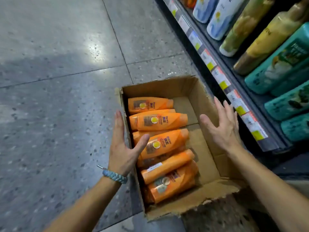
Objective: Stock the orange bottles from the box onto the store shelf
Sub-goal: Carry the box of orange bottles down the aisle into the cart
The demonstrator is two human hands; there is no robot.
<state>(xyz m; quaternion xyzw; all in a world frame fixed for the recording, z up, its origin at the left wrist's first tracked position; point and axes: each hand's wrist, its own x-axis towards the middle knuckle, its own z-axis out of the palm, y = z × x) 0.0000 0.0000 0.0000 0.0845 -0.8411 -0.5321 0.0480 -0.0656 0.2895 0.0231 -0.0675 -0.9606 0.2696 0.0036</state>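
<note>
Your left hand (122, 148) and right hand (222, 126) flank the box (167, 86), fingers spread, holding nothing; the orange bottles (158, 121) lie loose inside. Lift unevenly and they may slide, buckling the torn rim

We found the bottles (157, 121) lying in the box (167, 88) along its nine-o'clock side; the box sat on the floor (58, 64), the shelf (257, 113) at its three o'clock.
</note>
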